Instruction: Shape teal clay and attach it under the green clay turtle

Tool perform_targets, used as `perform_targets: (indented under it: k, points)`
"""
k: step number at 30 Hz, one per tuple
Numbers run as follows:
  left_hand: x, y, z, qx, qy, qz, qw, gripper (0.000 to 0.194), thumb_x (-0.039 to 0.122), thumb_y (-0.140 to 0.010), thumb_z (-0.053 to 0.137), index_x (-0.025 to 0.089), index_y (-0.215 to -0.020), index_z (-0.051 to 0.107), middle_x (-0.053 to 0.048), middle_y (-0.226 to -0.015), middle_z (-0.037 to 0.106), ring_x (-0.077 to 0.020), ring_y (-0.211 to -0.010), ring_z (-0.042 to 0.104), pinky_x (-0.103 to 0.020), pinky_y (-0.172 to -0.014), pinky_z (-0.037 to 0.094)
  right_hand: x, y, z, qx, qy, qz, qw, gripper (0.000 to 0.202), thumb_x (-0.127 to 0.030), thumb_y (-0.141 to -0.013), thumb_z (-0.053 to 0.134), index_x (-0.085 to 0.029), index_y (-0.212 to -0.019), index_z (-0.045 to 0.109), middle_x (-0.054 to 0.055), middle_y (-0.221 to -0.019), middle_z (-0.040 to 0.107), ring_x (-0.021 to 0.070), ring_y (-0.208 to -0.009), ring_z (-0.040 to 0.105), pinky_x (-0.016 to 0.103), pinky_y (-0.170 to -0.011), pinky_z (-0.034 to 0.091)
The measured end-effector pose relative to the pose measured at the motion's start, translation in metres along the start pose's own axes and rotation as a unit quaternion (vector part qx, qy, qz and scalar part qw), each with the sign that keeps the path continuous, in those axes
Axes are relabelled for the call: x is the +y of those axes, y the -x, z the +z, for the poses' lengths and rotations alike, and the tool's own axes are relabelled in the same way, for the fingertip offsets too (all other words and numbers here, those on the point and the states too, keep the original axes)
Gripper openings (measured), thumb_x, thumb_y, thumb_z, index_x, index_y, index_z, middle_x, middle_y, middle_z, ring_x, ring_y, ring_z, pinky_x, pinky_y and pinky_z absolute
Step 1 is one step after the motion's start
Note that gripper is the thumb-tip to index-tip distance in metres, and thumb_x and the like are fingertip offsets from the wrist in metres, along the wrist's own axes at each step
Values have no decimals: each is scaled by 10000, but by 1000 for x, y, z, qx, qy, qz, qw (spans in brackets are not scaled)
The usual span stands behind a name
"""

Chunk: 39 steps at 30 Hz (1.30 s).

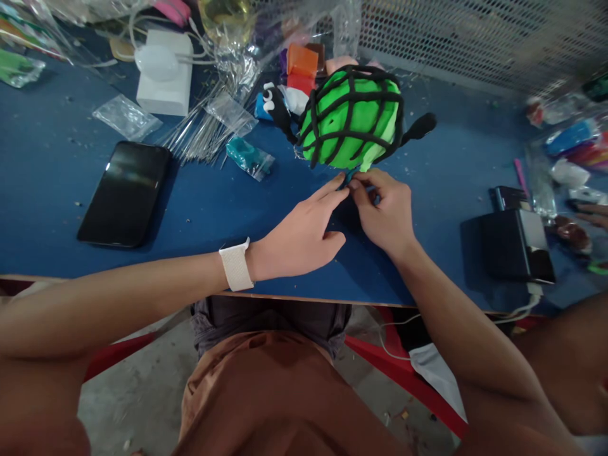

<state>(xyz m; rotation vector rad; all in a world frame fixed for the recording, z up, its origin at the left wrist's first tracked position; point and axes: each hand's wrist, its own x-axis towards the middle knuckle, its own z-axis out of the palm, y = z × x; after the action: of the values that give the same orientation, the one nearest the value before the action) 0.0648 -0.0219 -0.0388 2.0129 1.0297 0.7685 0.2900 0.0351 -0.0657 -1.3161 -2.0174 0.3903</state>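
A bright green domed clay figure [351, 117] with a grid of black strips stands at the back middle of the blue table. It has a black head with white eyes [277, 107] on the left and a black tail-like piece [420, 126] on the right. Just in front of it, my right hand [386, 209] pinches a small dark teal piece [349, 178] between thumb and fingers. My left hand [304, 235] rests beside it, fingers extended and fingertips touching the same piece. A small bag of teal clay [249, 157] lies to the left.
A black phone [126, 193], thin metal wires [197, 130], a white box [166, 76] and plastic bags lie left. Orange clay [302, 60] sits behind the figure. On the right are a black box [515, 246] with a cable, bagged clay and another person's hand [596, 214].
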Motion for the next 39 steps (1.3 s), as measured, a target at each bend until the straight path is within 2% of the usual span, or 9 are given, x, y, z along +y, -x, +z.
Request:
perform_targets:
  k: [3, 6, 11, 15, 18, 22, 28, 34, 39]
  points:
    - [5, 2, 0, -7, 11, -6, 1000, 787, 103, -960, 514, 135, -1746, 513, -164, -1899, 418, -371, -1822, 297, -590, -1406, 503, 0, 0, 1, 2, -8, 1, 1000, 155, -392, -1103, 690, -293, -1013, 768, 70, -1075, 839, 305, -1006, 785, 505, -960, 614]
    - [10, 3, 0, -19, 13, -18, 1000, 799, 104, -971, 491, 113, -1770, 474, -186, -1920, 364, -393, -1799, 354, -575, -1345, 575, -1, 0, 1, 6, -14, 3, 1000, 125, -363, -1090, 705, -287, -1012, 766, 68, -1058, 833, 298, -982, 785, 503, -950, 618]
    - [9, 6, 2, -21, 20, -22, 999, 821, 137, -980, 524, 182, -1797, 456, -158, -1941, 324, -457, -1752, 430, -590, -1227, 666, -2, 0, 2, 6, -13, 7, 1000, 149, -414, -1091, 726, -291, -1019, 772, 69, -1051, 837, 304, -983, 783, 525, -975, 634]
    - [3, 5, 3, -7, -3, -20, 1000, 801, 133, -977, 529, 153, -1776, 475, -160, -1918, 382, -405, -1809, 323, -624, -1404, 503, -2, 0, 2, 8, -7, 8, 1000, 208, -486, -1100, 721, -297, -1036, 779, 64, -1058, 850, 298, -962, 782, 520, -967, 647]
    - [-1, 0, 2, -11, -22, -27, 999, 771, 135, -977, 530, 105, -1746, 507, -182, -1887, 436, -379, -1814, 318, -618, -1479, 379, -2, 1, 2, 14, -9, 5, 1000, 226, -508, -1099, 722, -297, -1055, 790, 72, -1097, 862, 297, -953, 789, 505, -932, 647]
    - [-4, -5, -1, -26, -18, -27, 999, 765, 182, -959, 574, 58, -1713, 543, -213, -1884, 425, -398, -1802, 344, -607, -1478, 376, -2, 2, 2, 19, -3, 2, 1000, 217, -485, -1087, 720, -287, -1058, 803, 81, -1086, 867, 302, -937, 794, 498, -869, 641]
    - [-4, -6, -2, -17, -5, -17, 1000, 765, 215, -940, 599, 94, -1695, 571, -196, -1870, 462, -404, -1786, 382, -621, -1467, 387, -3, 2, 2, 24, 2, 14, 1000, 201, -475, -1072, 730, -292, -1065, 812, 71, -1060, 868, 288, -895, 790, 481, -829, 644]
    - [3, -2, -1, -36, 6, -34, 999, 802, 220, -945, 571, 18, -1719, 512, -219, -1903, 389, -394, -1818, 304, -559, -1487, 366, -1, 1, 2, 22, 4, 8, 1000, 158, -421, -1071, 746, -274, -1046, 798, 70, -1030, 850, 268, -853, 780, 446, -789, 618]
    - [5, 2, 0, -59, 44, -30, 997, 894, 249, -927, 601, 90, -1790, 427, -190, -1947, 296, -415, -1836, 239, -603, -1461, 389, 3, 1, 4, 25, -4, 0, 1000, 170, -426, -1071, 753, -265, -1035, 796, 77, -1040, 856, 276, -895, 803, 452, -841, 632]
